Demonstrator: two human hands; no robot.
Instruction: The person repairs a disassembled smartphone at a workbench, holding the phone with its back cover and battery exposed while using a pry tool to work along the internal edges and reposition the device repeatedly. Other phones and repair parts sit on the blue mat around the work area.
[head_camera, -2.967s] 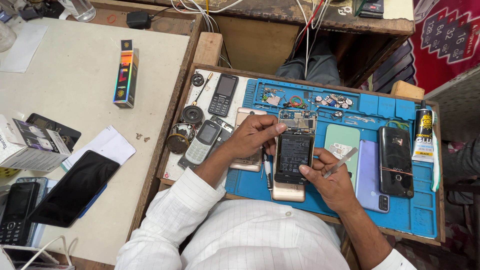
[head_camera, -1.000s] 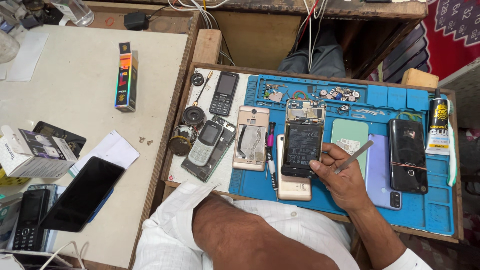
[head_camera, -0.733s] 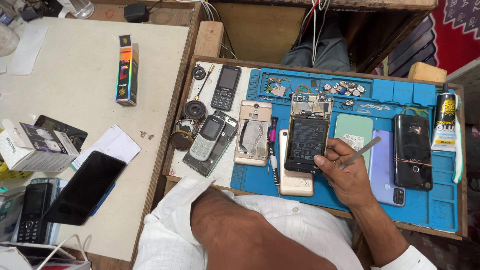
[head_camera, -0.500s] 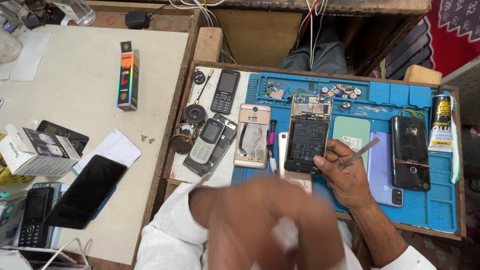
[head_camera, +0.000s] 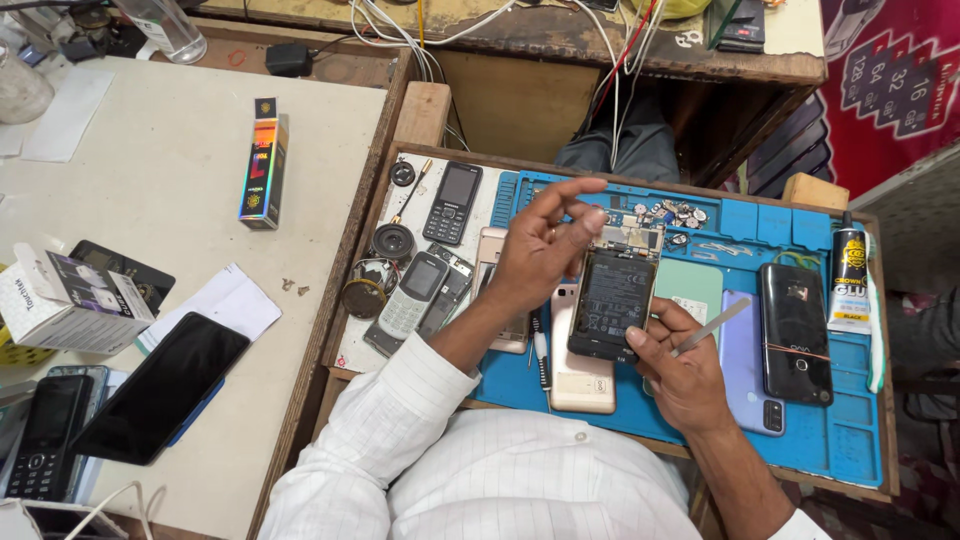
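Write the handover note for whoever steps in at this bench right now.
Left hand: raised over the blue mat, fingers pinched; whether it holds anything is too small to tell.
Right hand: grips tweezers and steadies the opened phone by its lower edge.
Done: the phone's back is off, battery and board exposed.
Left: phone not yet closed; loose screws lie at the mat's top.

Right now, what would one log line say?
left hand: raised, fingers pinched | right hand: holds tweezers, steadies opened phone | blue mat

Matt blue rubbery mat (head_camera: 850, 440), worn wooden tray (head_camera: 372, 225), glossy black phone (head_camera: 793, 333).
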